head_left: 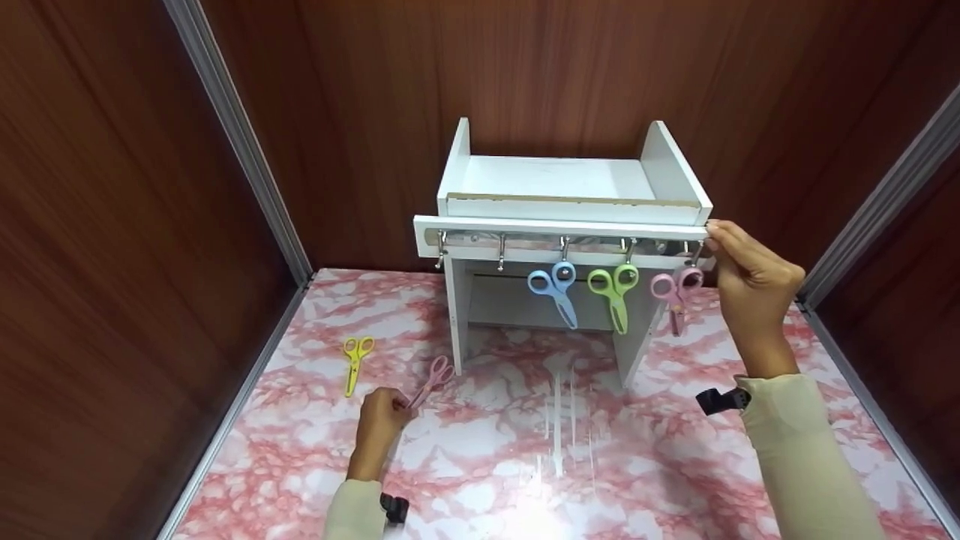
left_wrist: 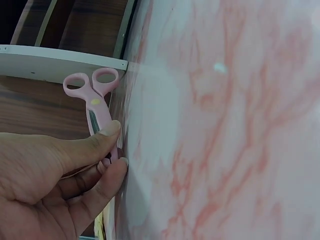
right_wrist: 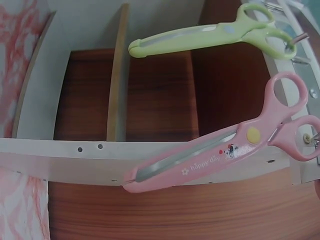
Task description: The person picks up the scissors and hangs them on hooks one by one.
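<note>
Low over the marbled surface, my left hand [head_left: 384, 421] pinches a pair of pink scissors [left_wrist: 100, 107] near the blade tip between thumb and fingers, handle loops pointing away. At the right end of a white hook rail [head_left: 525, 225], my right hand [head_left: 759, 279] grips the corner with thumb and fingertips. Blue scissors [head_left: 558, 292], green scissors [head_left: 616, 298] and another pair of pink scissors [right_wrist: 210, 152] hang by their loops from the rail's hooks, blades down. Two hooks at the rail's left carry nothing. Yellow scissors [head_left: 353, 369] lie left of my left hand.
The rail is on the front of a white shelf unit [head_left: 675, 165] with an open top tray and two side legs. Brown wood-look panels [head_left: 360, 90] with metal edge strips enclose the back and sides. Whitish streaks mark the pink-and-white surface [head_left: 480, 465].
</note>
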Tool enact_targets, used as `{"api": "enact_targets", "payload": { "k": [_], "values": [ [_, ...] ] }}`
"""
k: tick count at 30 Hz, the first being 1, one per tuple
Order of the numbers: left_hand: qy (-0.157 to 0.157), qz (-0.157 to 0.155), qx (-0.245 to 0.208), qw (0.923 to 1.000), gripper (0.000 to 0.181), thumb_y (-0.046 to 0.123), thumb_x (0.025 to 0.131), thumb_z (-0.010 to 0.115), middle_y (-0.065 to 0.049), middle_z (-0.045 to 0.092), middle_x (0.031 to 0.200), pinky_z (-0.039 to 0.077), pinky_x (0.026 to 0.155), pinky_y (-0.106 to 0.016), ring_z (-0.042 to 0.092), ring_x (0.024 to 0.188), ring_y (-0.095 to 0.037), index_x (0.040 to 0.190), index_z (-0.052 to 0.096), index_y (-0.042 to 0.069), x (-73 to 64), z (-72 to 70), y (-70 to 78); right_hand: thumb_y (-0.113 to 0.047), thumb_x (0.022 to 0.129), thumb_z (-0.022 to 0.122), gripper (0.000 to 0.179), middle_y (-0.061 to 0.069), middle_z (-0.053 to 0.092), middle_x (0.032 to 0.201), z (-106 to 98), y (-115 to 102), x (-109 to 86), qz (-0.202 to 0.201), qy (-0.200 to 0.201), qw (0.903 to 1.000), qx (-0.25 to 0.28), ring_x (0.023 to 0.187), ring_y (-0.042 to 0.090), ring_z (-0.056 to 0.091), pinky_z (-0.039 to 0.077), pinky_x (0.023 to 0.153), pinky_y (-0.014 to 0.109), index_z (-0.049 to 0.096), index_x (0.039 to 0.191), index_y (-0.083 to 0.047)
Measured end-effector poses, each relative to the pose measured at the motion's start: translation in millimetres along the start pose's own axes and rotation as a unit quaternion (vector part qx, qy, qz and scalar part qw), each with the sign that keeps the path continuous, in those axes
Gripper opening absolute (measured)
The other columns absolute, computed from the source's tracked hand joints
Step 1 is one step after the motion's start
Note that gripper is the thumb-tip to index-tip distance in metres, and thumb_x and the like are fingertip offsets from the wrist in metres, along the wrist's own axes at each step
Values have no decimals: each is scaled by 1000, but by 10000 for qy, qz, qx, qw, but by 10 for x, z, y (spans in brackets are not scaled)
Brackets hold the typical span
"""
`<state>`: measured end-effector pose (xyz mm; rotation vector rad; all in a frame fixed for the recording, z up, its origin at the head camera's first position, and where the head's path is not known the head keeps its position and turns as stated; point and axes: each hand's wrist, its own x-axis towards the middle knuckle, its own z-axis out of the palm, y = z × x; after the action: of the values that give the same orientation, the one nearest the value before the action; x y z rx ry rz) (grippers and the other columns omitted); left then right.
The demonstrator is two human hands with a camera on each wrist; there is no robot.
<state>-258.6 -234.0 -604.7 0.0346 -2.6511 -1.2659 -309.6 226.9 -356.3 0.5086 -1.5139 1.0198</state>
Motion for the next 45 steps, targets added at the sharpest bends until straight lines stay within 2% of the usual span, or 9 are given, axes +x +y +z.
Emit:
{"api": "enact_targets", "payload": {
  "k": [8,18,22,28,34,39,45],
  "values": [
    [135,48,-142,9998,10,-2,73,76,-5,62,61,49,47,-26,55,52,-12,69,69,3,-68,-17,29,13,73,74,21,13,71,92,3,-10,1,30,-37,9999,148,86,29,68,56,82,31,76,87,-3],
    [227,-77,-353,9991,7,-2,72,76,-4,62,62,47,46,-23,53,50,-10,73,70,2,-144,-46,37,13,73,74,20,14,71,92,10,-46,18,52,28,9999,135,86,30,68,56,82,31,76,86,-2],
    [166,-163,-550,9982,6,-1,74,75,-5,63,64,49,44,-22,55,50,-10,76,71,1,-173,-53,54,13,73,74,20,14,71,92,14,-79,32,51,55,9999,142,85,31,68,56,81,30,76,86,-2],
    [59,-334,-899,9954,5,1,77,74,-7,63,65,51,42,-24,59,49,-19,78,70,0,-220,-62,127,14,72,74,20,15,71,91,25,-117,33,80,39,9998,169,86,31,68,56,81,30,76,86,-1],
    [62,-197,-1107,9936,5,-1,78,73,-8,64,66,51,42,-24,62,52,-28,81,69,-3,-260,-73,214,14,72,74,20,16,71,91,30,-120,30,98,50,9998,176,86,31,68,56,81,30,76,86,-1],
    [-57,-216,-1456,9891,4,1,79,73,-8,65,69,56,47,-30,64,57,-30,83,71,0,-288,-81,308,13,73,74,19,15,71,91,16,-77,15,78,40,9998,167,85,31,68,56,82,30,76,85,-1],
    [-267,-256,-1980,9795,12,6,81,74,-11,67,75,59,52,-34,66,66,-36,88,70,-3,-294,-87,402,12,73,74,19,13,71,92,7,-20,9,51,36,9999,100,86,30,68,56,82,30,76,86,-2]
  ]
}}
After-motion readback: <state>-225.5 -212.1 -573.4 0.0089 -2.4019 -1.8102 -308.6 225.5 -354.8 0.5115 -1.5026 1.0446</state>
